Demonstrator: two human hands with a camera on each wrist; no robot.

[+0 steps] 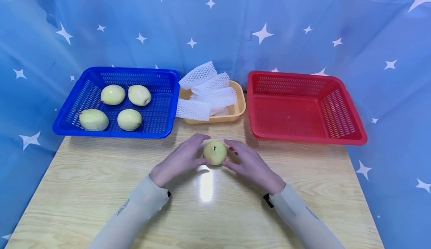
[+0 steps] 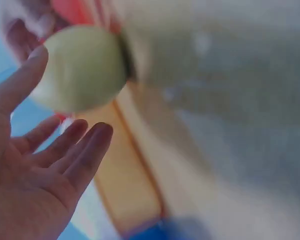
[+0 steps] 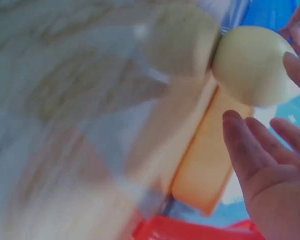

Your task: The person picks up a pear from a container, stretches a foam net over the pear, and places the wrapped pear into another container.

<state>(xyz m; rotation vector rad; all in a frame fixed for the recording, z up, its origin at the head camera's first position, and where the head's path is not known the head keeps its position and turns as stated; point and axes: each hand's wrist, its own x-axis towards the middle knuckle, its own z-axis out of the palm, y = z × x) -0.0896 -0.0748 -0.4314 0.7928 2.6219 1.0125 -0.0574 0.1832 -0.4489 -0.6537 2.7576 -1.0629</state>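
Observation:
A pale yellow-green pear point(image 1: 214, 152) stands on the wooden table in front of me, its dark stem facing up. My left hand point(image 1: 182, 159) is at its left side, the thumb tip overlapping the pear point(image 2: 82, 67) in the left wrist view while the other fingers stay extended. From the opposite side my right hand point(image 1: 250, 163) reaches in. Its thumb tip overlaps the pear point(image 3: 255, 65) in the right wrist view, with the fingers spread loosely below. Neither hand's fingers curl round the fruit.
Behind to the left is a blue basket point(image 1: 111, 133) with several pears point(image 1: 129, 120). White foam net sleeves point(image 1: 215, 95) lie in and over a small tan basket point(image 1: 240, 108) at the back middle. To its right stands a red basket point(image 1: 303, 138). A blue starry curtain hangs behind.

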